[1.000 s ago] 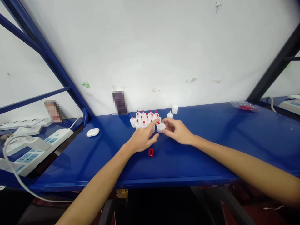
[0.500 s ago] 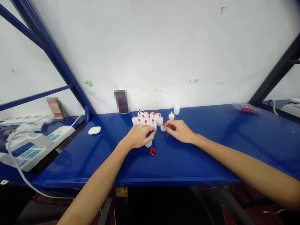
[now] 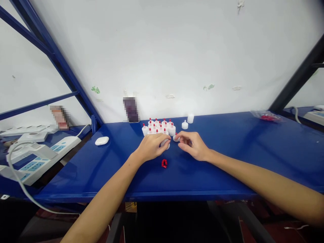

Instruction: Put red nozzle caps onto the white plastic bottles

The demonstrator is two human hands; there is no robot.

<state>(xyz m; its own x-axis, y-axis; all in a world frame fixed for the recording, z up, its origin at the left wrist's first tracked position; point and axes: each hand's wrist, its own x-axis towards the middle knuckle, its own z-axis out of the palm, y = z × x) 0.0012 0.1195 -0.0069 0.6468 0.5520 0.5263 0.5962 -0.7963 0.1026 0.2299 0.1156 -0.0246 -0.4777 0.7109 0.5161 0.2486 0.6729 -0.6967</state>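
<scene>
My left hand point(image 3: 155, 145) is closed around a small white plastic bottle point(image 3: 166, 145), held a little above the blue table. Just right of it, my right hand point(image 3: 193, 144) has its thumb and index finger apart, with nothing visible between them. Close to those fingertips lies a white nozzle lid with a red tip point(image 3: 176, 138); the index finger partly covers it, and I cannot tell whether they touch. Behind my left hand stand several white bottles with red tips point(image 3: 172, 129) in a tight group. Small red caps point(image 3: 164, 163) lie in a cluster nearer the front edge.
A white nozzle lid point(image 3: 184, 125) and a white bottle point(image 3: 190, 118) stand at the back near the wall. A white earphone case point(image 3: 102, 140) is at the left, a bag of red pieces point(image 3: 268, 116) at the far right. Power strips point(image 3: 53, 153) lie beyond the left frame.
My left hand has moved slightly right, with the white bottle now showing in its fingers. My right thumb and index finger have parted near the red-tipped lid, the thumb lower.
</scene>
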